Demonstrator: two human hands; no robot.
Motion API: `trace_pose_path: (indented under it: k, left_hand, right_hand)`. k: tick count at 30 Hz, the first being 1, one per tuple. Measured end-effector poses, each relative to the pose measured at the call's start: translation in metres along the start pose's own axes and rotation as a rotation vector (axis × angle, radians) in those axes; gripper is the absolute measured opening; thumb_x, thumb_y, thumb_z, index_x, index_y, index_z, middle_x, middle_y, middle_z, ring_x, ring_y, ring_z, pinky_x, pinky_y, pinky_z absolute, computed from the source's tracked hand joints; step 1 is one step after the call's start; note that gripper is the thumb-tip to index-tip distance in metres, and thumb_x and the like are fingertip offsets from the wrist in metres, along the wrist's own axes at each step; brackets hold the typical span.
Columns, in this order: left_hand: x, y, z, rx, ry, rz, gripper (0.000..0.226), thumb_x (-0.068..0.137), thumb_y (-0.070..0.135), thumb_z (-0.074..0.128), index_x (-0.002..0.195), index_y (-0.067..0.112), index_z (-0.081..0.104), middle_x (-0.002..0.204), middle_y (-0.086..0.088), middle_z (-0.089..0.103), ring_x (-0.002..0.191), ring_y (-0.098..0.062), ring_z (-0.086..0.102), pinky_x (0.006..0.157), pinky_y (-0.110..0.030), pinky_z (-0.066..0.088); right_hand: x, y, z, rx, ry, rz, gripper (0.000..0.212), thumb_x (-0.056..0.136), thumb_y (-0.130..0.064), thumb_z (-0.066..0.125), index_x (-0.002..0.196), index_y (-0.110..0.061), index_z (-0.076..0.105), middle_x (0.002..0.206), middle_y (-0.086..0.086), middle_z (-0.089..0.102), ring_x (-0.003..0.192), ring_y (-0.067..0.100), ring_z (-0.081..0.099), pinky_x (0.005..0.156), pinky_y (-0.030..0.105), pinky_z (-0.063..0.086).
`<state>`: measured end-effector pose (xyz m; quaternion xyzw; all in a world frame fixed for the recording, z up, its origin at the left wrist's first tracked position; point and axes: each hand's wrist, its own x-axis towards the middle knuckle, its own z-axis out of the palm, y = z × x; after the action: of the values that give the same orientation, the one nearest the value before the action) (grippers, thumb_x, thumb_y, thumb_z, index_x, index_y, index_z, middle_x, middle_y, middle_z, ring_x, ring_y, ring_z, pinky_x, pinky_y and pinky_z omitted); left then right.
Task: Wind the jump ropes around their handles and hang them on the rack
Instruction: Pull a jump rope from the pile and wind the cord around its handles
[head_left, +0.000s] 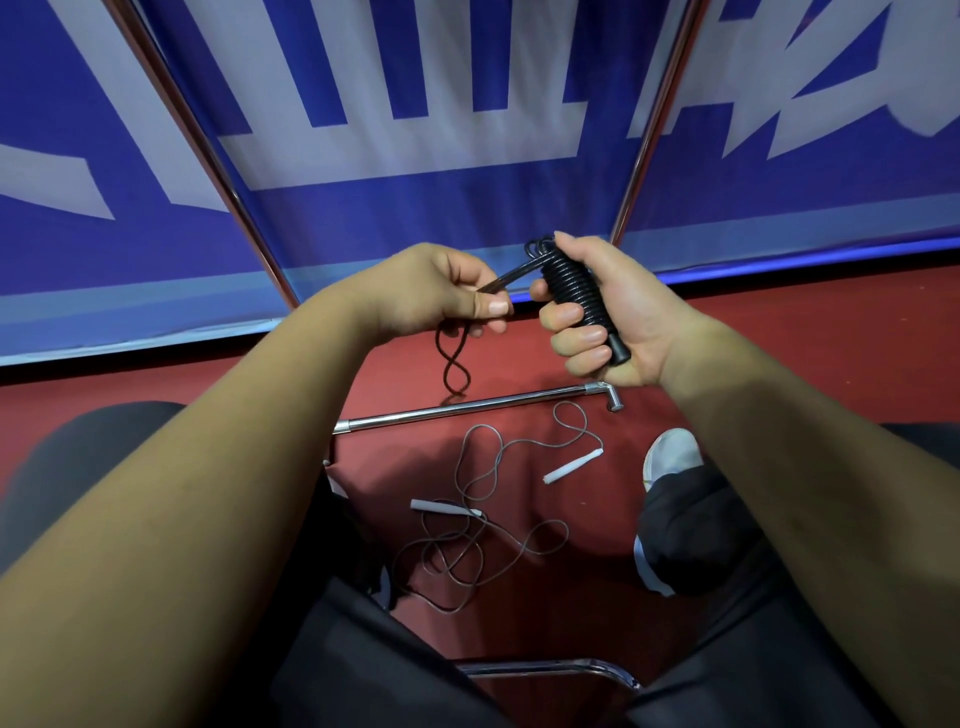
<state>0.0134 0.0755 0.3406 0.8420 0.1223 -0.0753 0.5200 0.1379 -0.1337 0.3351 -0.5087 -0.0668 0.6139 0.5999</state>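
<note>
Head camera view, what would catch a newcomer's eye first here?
At centre, the right hand grips a black jump rope coiled round its handles, while the left hand pinches the loose strand. Below, a white-handled jump rope lies tangled on the red floor.

left hand (441, 296) pinching rope (509, 275), right hand (626, 317) gripping wound handle (619, 353)

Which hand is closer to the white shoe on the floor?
Right. The right hand is held above the white shoe, slightly left; the left hand is farther left.

right hand (613, 312) grips coiled black rope (571, 291).
</note>
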Motion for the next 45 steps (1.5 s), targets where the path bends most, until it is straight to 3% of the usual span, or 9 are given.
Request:
trace_pose_path:
  k: [6,12,16,20,23,32,35,40,45]
  left_hand:
    - [0.001,-0.007,0.006,0.061,-0.033,-0.054,0.014,0.096,0.018,0.078,0.109,0.018,0.082,0.098,-0.001,0.082,0.087,-0.002,0.071,0.091,-0.011,0.050]
    - [0.008,-0.011,0.007,0.253,-0.030,-0.053,0.031,0.090,0.011,0.079,0.075,0.038,0.080,0.074,0.018,0.072,0.072,0.001,0.056,0.086,-0.027,0.050]
    - [0.007,-0.003,0.010,0.292,-0.058,-0.056,0.040,0.087,0.000,0.069,0.094,0.036,0.084,0.083,0.015,0.078,0.069,0.004,0.060,0.078,-0.017,0.051]
    - [0.004,0.009,0.011,0.286,-0.072,-0.013,0.034,0.083,-0.001,0.076,0.100,0.028,0.084,0.085,0.011,0.080,0.078,0.001,0.070,0.082,-0.015,0.052]
    - [0.002,0.021,0.014,0.309,-0.034,0.030,0.030,0.082,-0.002,0.076,0.095,0.024,0.083,0.083,0.011,0.080,0.081,-0.001,0.076,0.083,-0.017,0.054]
    - [0.002,0.033,0.014,0.393,0.196,0.139,0.030,0.079,0.000,0.075,0.088,0.029,0.081,0.082,0.014,0.076,0.077,0.003,0.070,0.078,-0.021,0.056]
    - [0.002,0.034,0.010,0.420,0.190,0.147,0.027,0.082,0.002,0.074,0.088,0.028,0.079,0.085,0.013,0.076,0.079,0.002,0.069,0.075,-0.017,0.055]
    - [-0.003,0.032,0.004,0.402,0.144,0.079,0.020,0.085,0.009,0.073,0.087,0.028,0.070,0.086,0.002,0.078,0.076,-0.024,0.075,0.074,-0.047,0.062]
    - [-0.002,0.025,0.010,0.392,0.161,0.039,0.028,0.079,0.023,0.091,0.080,0.025,0.064,0.078,0.003,0.073,0.064,-0.021,0.070,0.056,-0.034,0.056]
  right_hand:
    - [-0.001,0.005,0.005,-0.041,-0.110,0.050,0.052,0.100,-0.068,0.049,0.099,-0.017,0.061,0.066,-0.006,0.033,0.039,0.006,0.025,0.037,0.017,0.020]
    - [-0.005,0.017,0.012,-0.143,-0.339,0.254,0.067,0.100,-0.066,0.043,0.127,-0.012,0.071,0.059,-0.006,0.030,0.038,0.005,0.018,0.035,0.014,0.023]
    - [-0.005,0.029,0.019,-0.235,-0.399,0.371,0.068,0.100,-0.064,0.045,0.154,-0.024,0.054,0.061,-0.001,0.037,0.037,0.005,0.025,0.037,0.014,0.022]
    - [-0.003,0.037,0.028,-0.470,-0.301,0.412,0.073,0.104,-0.064,0.040,0.116,0.005,0.058,0.060,-0.003,0.059,0.036,0.003,0.035,0.038,0.016,0.021]
    - [0.002,0.044,0.032,-0.502,-0.208,0.403,0.059,0.105,-0.062,0.044,0.090,-0.007,0.056,0.066,-0.004,0.060,0.041,0.005,0.034,0.038,0.015,0.022]
    - [0.023,0.048,0.018,-0.362,0.056,0.203,0.039,0.103,-0.057,0.062,0.126,-0.027,0.054,0.073,-0.003,0.050,0.051,0.010,0.034,0.043,0.019,0.025]
    - [0.029,0.048,0.013,-0.336,0.125,0.153,0.036,0.101,-0.052,0.067,0.118,-0.023,0.053,0.073,-0.003,0.051,0.051,0.011,0.035,0.043,0.020,0.026]
    - [0.029,0.042,0.002,-0.185,0.171,0.008,0.009,0.095,-0.016,0.051,0.098,-0.021,0.043,0.077,0.002,0.048,0.053,0.015,0.038,0.048,0.023,0.027]
    - [0.027,0.033,0.004,-0.112,0.195,-0.051,0.047,0.096,-0.068,0.053,0.114,-0.025,0.055,0.074,0.002,0.050,0.053,0.020,0.042,0.050,0.027,0.031]
